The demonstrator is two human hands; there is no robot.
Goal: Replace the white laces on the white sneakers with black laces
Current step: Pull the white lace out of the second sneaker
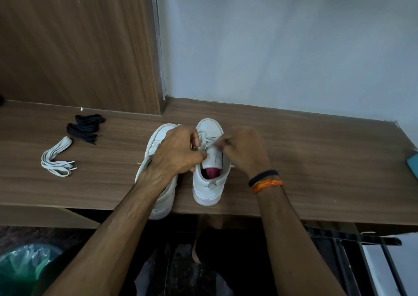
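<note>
Sneakers, two white ones, stand side by side near the front edge of a brown wooden worktop [294, 159], toes pointing away from the person and heels toward them. Both hands meet over the right-hand sneaker [209, 182], whose long axis runs straight away from the wearer.

The left hand [178, 153] reaches across the left-hand sneaker [158, 137], covering much of it, and its fingers curl in at the tongue of the right-hand sneaker, seemingly pinching the white lace [204, 140] there. The right hand [242, 150] comes in from the opposite side, fingers bunched and pinching the same lace just above the tongue. A black band and an orange thread sit on that wrist. Between the two hands, the lace still crosses the upper eyelets; a dark line shows near the right fingertips, but whether it is a lace or a shadow cannot be told.

Well out to the left of the left hand, a bundle of loose white laces [57, 159] lies on the worktop, and just beyond it, farther from the person, lie the folded black laces [87, 127]. The left hand is plainly the nearer one to them.

Judging from this, one sneaker is already unlaced and the white lace is being drawn out of the second. The pull likely runs back toward the person, along the shoe's length. Fetching a black lace would then be a leftward reach.
</note>
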